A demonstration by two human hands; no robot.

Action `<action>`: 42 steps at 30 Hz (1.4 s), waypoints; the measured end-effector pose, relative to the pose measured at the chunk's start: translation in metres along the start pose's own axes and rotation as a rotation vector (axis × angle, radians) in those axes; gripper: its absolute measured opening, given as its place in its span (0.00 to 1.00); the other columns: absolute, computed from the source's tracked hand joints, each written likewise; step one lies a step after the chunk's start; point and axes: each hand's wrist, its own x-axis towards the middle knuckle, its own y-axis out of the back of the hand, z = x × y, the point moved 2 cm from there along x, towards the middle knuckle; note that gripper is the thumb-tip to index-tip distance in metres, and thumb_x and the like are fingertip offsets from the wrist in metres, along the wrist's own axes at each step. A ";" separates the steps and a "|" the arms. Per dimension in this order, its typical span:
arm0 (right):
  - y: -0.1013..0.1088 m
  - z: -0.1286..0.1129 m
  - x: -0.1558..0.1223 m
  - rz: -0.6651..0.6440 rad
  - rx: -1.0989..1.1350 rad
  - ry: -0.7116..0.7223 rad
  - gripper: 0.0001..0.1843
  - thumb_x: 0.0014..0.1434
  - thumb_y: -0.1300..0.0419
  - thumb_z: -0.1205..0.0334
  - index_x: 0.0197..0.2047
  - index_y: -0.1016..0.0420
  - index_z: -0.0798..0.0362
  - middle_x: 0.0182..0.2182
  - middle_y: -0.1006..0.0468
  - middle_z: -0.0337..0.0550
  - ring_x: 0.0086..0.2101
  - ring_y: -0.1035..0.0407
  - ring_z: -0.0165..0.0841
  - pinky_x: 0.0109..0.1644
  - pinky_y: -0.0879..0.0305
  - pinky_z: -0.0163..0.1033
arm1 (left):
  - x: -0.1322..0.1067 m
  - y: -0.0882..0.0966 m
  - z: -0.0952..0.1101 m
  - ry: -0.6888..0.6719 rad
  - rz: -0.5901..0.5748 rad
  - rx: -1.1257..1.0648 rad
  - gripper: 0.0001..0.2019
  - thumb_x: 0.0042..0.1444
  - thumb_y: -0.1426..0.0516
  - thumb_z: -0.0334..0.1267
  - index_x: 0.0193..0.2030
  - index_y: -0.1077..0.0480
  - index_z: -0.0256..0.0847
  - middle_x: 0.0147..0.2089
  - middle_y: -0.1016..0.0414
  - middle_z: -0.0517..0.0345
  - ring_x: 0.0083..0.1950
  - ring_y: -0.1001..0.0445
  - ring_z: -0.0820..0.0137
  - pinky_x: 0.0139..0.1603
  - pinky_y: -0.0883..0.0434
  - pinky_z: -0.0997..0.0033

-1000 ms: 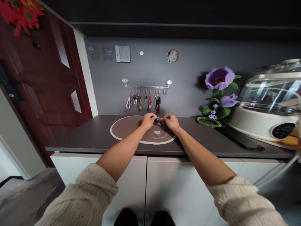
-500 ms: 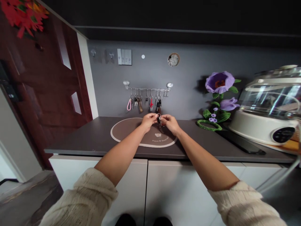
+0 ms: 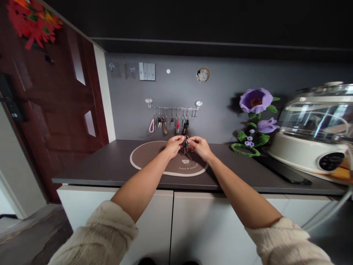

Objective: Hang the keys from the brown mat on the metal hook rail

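Keys [image 3: 185,145] held up in air above mat [image 3: 149,156], just below rail [image 3: 173,108] of hanging keys. Left hand [image 3: 173,145] and right hand [image 3: 200,148] meet at bunch from either side, fingers [image 3: 180,139] pinched narrow on it; exact hold partly hidden. Ring [image 3: 186,137] stands clear on top, probably so both hands can work at it. Red tag [image 3: 191,148] beside right hand. Arms reach across counter [image 3: 91,162], lifting work clear of surface.

You're pinching a small bunch of keys [image 3: 185,145] upright in the air between your left hand [image 3: 174,146] and right hand [image 3: 200,148], dark-headed, with a metal split ring [image 3: 186,137] on top and a red tag [image 3: 191,148] beside them.
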 end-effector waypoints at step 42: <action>0.022 -0.033 0.097 0.349 0.354 -0.103 0.03 0.47 0.44 0.68 0.24 0.36 0.55 0.19 0.33 0.36 0.19 0.37 0.23 0.29 0.31 0.36 | 0.008 0.015 -0.014 -0.283 0.155 0.975 0.11 0.49 0.49 0.39 0.28 0.28 0.37 0.30 0.26 0.53 0.31 0.31 0.71 0.33 0.38 0.73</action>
